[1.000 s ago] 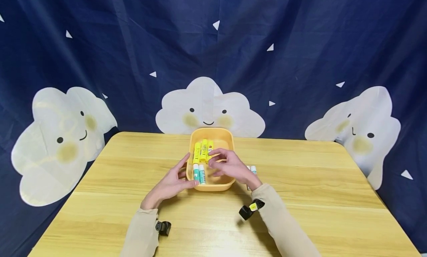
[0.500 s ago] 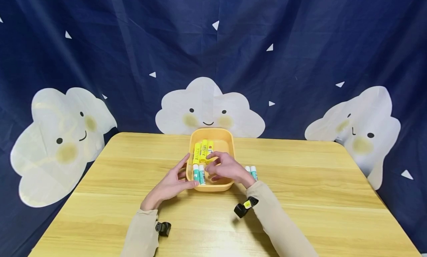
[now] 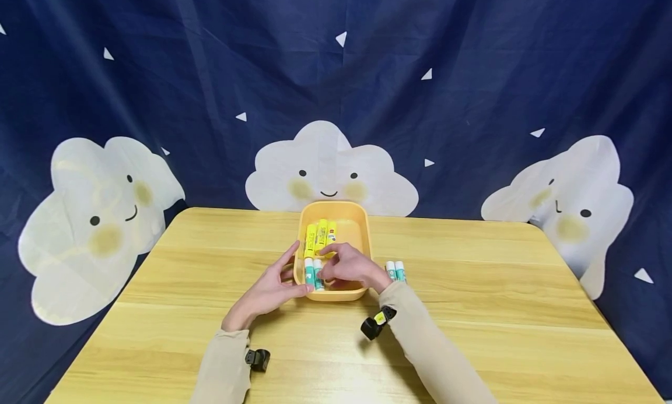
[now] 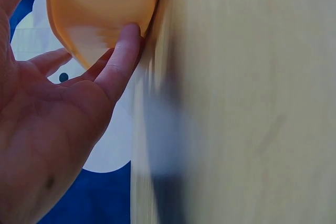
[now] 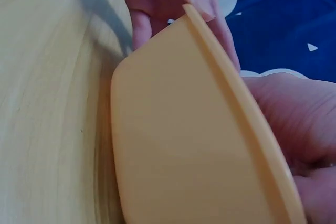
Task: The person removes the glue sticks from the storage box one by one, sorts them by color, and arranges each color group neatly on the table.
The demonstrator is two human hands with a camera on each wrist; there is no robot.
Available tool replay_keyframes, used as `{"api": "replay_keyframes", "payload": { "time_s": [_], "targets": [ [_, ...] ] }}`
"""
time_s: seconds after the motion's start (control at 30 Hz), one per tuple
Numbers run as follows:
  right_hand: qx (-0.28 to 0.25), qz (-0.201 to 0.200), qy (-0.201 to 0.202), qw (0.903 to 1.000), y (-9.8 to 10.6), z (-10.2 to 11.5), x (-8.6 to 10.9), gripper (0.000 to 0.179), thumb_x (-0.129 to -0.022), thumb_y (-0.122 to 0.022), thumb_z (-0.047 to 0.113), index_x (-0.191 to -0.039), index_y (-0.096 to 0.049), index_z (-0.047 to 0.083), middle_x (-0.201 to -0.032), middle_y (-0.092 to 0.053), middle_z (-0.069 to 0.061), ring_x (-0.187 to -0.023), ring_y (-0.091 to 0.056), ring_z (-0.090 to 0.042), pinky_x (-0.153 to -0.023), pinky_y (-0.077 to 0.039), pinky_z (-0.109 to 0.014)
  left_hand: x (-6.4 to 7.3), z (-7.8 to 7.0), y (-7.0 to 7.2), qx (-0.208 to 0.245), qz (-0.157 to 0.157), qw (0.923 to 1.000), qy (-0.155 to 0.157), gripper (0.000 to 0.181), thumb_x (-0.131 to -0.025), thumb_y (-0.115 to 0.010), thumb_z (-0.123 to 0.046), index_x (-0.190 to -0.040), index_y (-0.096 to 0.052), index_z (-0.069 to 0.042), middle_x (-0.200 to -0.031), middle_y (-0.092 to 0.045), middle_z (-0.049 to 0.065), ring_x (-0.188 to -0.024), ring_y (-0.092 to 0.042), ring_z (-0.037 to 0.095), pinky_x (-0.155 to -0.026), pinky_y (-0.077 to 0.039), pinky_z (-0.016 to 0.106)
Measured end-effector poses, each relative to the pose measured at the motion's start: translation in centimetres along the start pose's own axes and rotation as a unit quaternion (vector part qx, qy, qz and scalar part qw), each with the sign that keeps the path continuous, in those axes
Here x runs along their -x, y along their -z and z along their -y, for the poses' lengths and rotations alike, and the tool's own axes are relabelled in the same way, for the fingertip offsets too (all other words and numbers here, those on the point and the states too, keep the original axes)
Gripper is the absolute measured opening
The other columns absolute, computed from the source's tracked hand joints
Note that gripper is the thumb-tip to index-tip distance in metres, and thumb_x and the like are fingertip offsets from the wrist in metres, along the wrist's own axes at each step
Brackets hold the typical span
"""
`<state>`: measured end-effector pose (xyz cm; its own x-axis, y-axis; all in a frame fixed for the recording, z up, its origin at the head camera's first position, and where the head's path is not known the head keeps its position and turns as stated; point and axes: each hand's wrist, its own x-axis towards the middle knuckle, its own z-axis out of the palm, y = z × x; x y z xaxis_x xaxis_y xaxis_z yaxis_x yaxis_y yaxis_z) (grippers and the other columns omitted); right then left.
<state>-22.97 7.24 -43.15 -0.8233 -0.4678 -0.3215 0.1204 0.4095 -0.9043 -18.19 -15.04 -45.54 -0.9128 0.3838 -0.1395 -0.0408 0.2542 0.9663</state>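
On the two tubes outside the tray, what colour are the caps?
White. The caps on both tubes show best in the head view.

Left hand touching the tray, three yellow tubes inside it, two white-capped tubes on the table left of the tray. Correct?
Wrong side: head view shows the white-capped tubes on the table right of the tray. Left hand and yellow tubes check out.
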Motion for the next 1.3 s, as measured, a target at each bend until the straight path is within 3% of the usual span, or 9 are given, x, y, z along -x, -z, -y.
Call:
{"api": "replay_keyframes", "payload": {
  "time_s": [0.33, 0.8, 1.13, 1.3],
  "targets": [
    [0.029, -0.013, 0.003, 0.9995, -0.56, -0.45, -0.88, 0.055, -0.085, -0.079, 0.004, -0.137, -0.06, 0.002, -0.084, -0.066, -0.007, -0.068, -0.071, -0.02, -0.066, -0.063, -0.032, -0.04, 0.11, -0.1, -0.009, -0.002, 0.9999, 0.005, 0.105, -0.089, -0.081, -0.02, -0.166, -0.01, -0.026, -0.167, -0.024, 0.019, -0.144, -0.047, 0.039, -0.104, -0.055, 0.037],
    [0.054, -0.029, -0.006, 0.9981, -0.74, -0.45, -0.99, 0.035, -0.084, -0.082, 0.008, -0.114, -0.065, 0.005, -0.082, -0.067, -0.006, -0.064, -0.069, -0.017, -0.061, -0.06, -0.027, 0.03, 0.14, -0.02, 0.007, 0.006, 1.0, -0.004, 0.105, -0.09, -0.079, -0.014, -0.167, -0.008, -0.023, -0.165, -0.026, 0.022, -0.143, -0.046, 0.041, -0.103, -0.056, 0.035],
    [0.04, -0.021, 0.011, 0.9989, -0.58, -0.44, -0.84, 0.037, -0.082, -0.081, 0.006, -0.116, -0.064, 0.006, -0.083, -0.07, -0.007, -0.067, -0.068, -0.017, -0.065, -0.058, -0.026, -0.02, 0.02, -0.18, 0.006, 0.001, 1.0, 0.002, 0.106, -0.089, -0.081, -0.017, -0.166, -0.009, -0.026, -0.166, -0.027, 0.018, -0.142, -0.048, 0.038, -0.102, -0.056, 0.035],
    [0.047, -0.037, 0.021, 0.998, -0.51, -0.43, -0.79, 0.041, -0.081, -0.082, 0.007, -0.117, -0.064, 0.007, -0.089, -0.069, -0.007, -0.074, -0.065, -0.016, -0.067, -0.055, -0.024, 0.03, 0.06, -0.14, 0.006, 0.004, 1.0, -0.005, 0.105, -0.09, -0.08, -0.017, -0.167, -0.008, -0.023, -0.166, -0.026, 0.02, -0.141, -0.049, 0.04, -0.1, -0.057, 0.032]
  ]
}}
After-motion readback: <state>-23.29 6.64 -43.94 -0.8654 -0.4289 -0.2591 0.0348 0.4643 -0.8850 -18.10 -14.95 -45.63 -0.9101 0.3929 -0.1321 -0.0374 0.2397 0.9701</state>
